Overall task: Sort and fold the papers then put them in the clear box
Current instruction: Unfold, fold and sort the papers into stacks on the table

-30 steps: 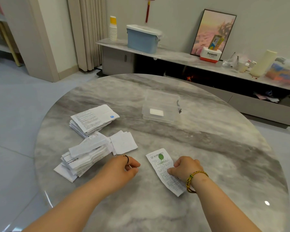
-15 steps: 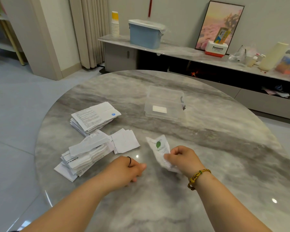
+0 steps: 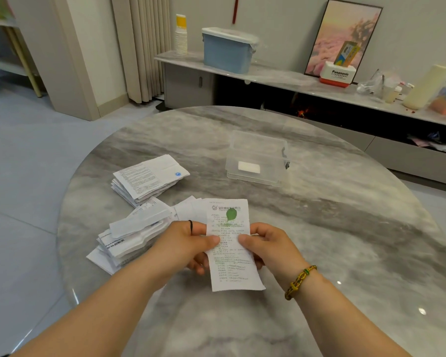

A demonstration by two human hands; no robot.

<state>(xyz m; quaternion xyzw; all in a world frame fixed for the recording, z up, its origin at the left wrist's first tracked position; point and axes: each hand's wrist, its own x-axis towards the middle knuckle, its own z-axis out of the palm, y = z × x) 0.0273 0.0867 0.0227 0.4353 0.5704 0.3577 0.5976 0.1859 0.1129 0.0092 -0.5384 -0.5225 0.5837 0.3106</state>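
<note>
A long white leaflet with a green leaf mark (image 3: 231, 269) is held upright above the round marble table (image 3: 332, 228). My left hand (image 3: 183, 246) pinches its left edge and my right hand (image 3: 271, 246) pinches its right edge, thumbs on the printed face. The clear box (image 3: 258, 140) stands open further back, right of centre, with one small folded white paper (image 3: 248, 167) inside. Left of my hands lie a messy pile of papers (image 3: 131, 235), a neater stack of printed sheets (image 3: 150, 179) behind it, and several small white slips (image 3: 188, 208).
The table's left rim curves close to the paper piles. Behind the table runs a low marble shelf (image 3: 281, 76) with a blue lidded bin (image 3: 228, 48), a stack of paper cups (image 3: 181, 34), a framed picture (image 3: 345, 34) and assorted items.
The leaflet lay flat on the table under my right hand; my right hand lifted it and my left hand came over and took its other edge. It now hangs between both hands.
</note>
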